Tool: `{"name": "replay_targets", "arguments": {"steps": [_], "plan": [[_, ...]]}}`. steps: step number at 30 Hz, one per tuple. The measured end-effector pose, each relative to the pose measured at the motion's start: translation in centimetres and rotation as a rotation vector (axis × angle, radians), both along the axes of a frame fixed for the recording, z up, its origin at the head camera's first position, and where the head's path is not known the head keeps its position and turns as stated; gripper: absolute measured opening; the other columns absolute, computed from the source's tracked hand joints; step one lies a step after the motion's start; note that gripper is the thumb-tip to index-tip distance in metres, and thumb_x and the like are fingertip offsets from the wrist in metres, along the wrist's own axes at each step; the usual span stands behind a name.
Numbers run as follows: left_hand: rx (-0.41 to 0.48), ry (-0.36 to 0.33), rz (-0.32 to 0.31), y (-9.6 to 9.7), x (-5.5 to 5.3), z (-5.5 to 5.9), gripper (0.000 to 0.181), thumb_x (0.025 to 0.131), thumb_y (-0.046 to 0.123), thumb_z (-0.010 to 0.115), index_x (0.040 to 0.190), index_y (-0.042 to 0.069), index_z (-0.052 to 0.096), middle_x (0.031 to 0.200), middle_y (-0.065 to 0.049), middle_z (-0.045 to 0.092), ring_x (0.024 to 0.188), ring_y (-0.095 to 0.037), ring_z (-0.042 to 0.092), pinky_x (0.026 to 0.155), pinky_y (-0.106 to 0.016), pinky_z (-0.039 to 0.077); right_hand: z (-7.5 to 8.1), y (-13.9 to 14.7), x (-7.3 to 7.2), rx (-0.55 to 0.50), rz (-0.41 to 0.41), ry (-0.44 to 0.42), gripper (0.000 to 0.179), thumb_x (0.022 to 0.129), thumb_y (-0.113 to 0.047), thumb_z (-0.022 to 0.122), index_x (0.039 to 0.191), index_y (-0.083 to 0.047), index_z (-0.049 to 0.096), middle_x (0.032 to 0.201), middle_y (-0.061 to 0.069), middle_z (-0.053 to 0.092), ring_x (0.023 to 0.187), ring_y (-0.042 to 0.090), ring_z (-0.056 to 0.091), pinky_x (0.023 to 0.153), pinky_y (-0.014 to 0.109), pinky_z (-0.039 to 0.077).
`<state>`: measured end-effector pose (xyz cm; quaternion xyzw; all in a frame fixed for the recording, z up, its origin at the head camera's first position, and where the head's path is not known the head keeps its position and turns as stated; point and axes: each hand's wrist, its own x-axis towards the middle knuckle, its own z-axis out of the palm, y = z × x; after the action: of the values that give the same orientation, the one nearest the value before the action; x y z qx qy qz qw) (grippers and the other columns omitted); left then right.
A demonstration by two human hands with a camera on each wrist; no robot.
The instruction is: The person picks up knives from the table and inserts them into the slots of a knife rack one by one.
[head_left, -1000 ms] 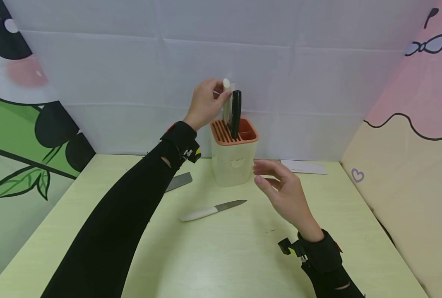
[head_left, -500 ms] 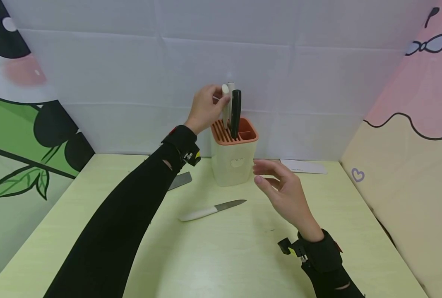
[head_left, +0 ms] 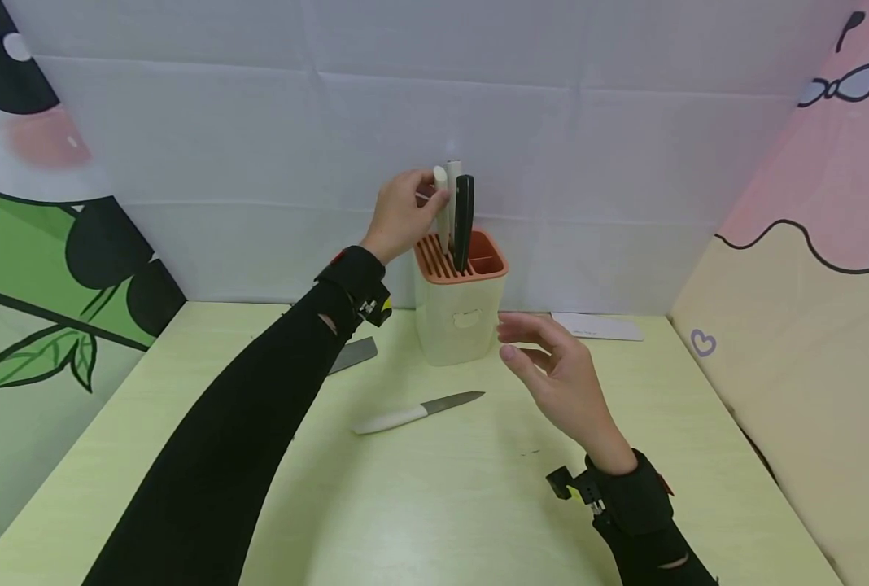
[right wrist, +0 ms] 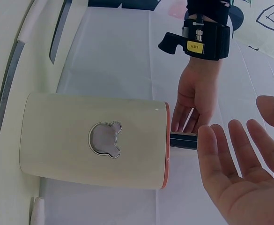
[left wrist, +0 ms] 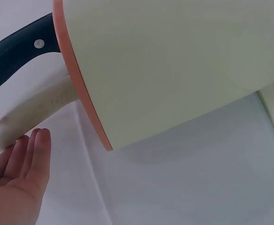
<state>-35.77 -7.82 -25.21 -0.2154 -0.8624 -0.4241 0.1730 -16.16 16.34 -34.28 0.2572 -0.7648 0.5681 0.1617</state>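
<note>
A cream knife block (head_left: 460, 325) with an orange slotted top stands at the back of the table. My left hand (head_left: 401, 213) pinches the white handle of a knife (head_left: 442, 213) whose blade is down in a slot. In the left wrist view, thumb and fingers lie on either side of that handle (left wrist: 38, 104). Beside it in the block stand a black-handled knife (head_left: 464, 216) and another white-handled knife (head_left: 454, 175). Right of the block, my right hand (head_left: 561, 376) hovers with relaxed fingers, holding nothing. A white-handled knife (head_left: 416, 413) lies in front.
A grey blade (head_left: 355, 355) lies left of the block, partly behind my left sleeve. A flat white piece (head_left: 597, 327) lies at the back right, near the wall. A pale cloth (head_left: 259, 163) hangs behind the table (head_left: 420, 513).
My left hand has come down a little with the white-handled knife, which sits lower in its slot and leans slightly further left. My right hand has stayed still.
</note>
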Motion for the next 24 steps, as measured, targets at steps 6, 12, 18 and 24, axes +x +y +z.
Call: {"name": "replay_targets", "arguments": {"steps": [6,12,18,24], "plan": [[-0.023,-0.049,0.013,-1.0,0.0,-0.3,0.048,0.111,0.027,0.061,0.153,0.005,0.055,0.131,-0.016,0.066,0.116,-0.029,0.069,0.099,-0.039,0.058,0.1,0.0,0.0,-0.004,-0.002,-0.002,0.04,0.099,0.003,0.072,0.138,-0.003,0.066,0.132,0.01,0.069,0.118,0.016,0.068,0.097,0.023,0.059],[-0.036,-0.026,0.031,-2.5,0.6,-0.8,0.049,0.111,0.028,0.06,0.154,0.006,0.054,0.132,-0.016,0.066,0.119,-0.031,0.067,0.102,-0.041,0.055,0.1,0.1,0.0,-0.004,-0.012,-0.006,0.039,0.099,0.002,0.072,0.138,-0.002,0.066,0.131,0.011,0.069,0.117,0.018,0.068,0.097,0.023,0.059],[-0.061,0.074,0.003,-4.4,3.0,-1.8,0.048,0.11,0.024,0.062,0.152,0.002,0.055,0.131,-0.017,0.066,0.118,-0.03,0.067,0.104,-0.039,0.055,0.4,0.9,-0.1,-0.006,-0.042,0.005,0.039,0.099,0.002,0.072,0.137,-0.002,0.067,0.127,0.014,0.07,0.116,0.017,0.069,0.099,0.023,0.058],[-0.133,0.101,-0.037,-6.5,6.7,-4.1,0.05,0.108,0.022,0.066,0.152,0.002,0.054,0.135,-0.02,0.064,0.123,-0.034,0.063,0.104,-0.048,0.055,0.7,2.4,-0.4,-0.002,-0.089,0.014,0.04,0.1,0.003,0.071,0.139,-0.001,0.066,0.127,0.016,0.069,0.115,0.012,0.069,0.099,0.022,0.057]]}}
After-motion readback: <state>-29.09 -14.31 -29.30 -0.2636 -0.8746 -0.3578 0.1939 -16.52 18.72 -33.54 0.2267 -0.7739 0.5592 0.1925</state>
